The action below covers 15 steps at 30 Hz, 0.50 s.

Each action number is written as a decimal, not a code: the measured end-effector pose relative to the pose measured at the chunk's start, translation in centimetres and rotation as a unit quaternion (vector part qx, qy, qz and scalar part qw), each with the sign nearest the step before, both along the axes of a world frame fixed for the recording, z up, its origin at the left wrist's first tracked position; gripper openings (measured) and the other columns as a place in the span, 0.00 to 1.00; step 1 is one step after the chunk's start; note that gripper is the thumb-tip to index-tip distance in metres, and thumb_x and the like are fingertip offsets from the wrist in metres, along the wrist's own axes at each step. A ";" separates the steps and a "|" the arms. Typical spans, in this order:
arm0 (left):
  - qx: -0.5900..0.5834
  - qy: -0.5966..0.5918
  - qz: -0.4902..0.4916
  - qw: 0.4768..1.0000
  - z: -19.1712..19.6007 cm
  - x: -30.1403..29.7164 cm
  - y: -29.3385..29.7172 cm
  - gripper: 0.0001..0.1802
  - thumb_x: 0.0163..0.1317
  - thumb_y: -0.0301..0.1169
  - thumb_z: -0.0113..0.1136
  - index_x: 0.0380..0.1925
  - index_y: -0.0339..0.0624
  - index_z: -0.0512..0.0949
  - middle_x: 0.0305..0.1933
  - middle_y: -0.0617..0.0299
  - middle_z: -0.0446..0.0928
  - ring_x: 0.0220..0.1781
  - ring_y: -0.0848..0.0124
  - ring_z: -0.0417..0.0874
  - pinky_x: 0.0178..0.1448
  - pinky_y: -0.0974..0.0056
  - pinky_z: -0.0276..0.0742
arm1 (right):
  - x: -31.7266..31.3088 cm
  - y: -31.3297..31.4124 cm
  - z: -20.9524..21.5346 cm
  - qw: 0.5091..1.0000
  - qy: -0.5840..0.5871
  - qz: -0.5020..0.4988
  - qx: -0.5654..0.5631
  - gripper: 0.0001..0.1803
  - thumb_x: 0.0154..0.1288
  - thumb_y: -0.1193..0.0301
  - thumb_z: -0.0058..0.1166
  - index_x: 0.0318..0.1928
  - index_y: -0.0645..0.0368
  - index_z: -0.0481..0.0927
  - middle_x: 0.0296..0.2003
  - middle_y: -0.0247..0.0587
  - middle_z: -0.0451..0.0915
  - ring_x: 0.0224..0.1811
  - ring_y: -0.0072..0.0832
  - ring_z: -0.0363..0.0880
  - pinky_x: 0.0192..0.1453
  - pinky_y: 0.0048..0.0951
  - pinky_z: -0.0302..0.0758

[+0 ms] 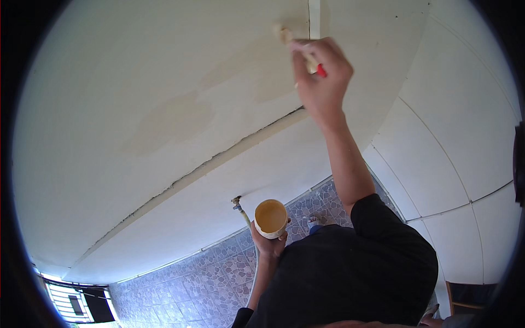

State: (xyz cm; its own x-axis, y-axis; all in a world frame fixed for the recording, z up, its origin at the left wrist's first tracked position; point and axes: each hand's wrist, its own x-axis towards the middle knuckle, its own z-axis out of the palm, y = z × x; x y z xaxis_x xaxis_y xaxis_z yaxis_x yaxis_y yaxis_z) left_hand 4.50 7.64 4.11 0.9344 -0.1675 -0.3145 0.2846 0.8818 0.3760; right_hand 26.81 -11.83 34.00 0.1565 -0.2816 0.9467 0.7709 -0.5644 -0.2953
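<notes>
My right hand (320, 71) is raised high and grips a paintbrush (285, 34) with a red-tipped handle; its bristles press on the cream wall (164, 82) near the top. My left hand (268, 243) holds a small round cup of cream-yellow paint (270, 217) from below, at chest height. Darker, wet-looking patches of paint (175, 117) spread across the wall to the left of the brush. My black-sleeved upper arm and torso fill the lower right.
A diagonal ledge or seam (219, 161) crosses the wall. A small tap with a hose (238, 205) sticks out low on the wall. Purple stone-pattern floor tiles (191, 284) lie below. White panelled wall (459, 136) on the right, barred window (71, 303) at the lower left.
</notes>
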 end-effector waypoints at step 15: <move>-0.015 -0.010 -0.021 1.000 -0.1 0.2 -0.6 0.35 0.75 0.62 0.37 0.63 0.46 0.72 0.55 0.53 0.81 0.49 0.47 0.86 0.21 0.68 0.72 | 0.4 1.9 0.0 0.971 0.119 0.205 0.027 0.04 0.65 0.82 0.65 0.39 0.63 0.89 0.33 0.36 0.85 0.29 0.19 0.78 0.33 0.23 0.73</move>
State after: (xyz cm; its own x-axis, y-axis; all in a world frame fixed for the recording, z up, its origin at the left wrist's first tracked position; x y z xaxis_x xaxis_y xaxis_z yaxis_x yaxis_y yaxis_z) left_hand 4.67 7.05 3.96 0.9324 -0.2166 -0.2892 0.3147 0.8800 0.3556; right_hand 27.20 -9.92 33.96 0.4790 -0.1978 0.8552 0.8334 -0.2035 -0.5138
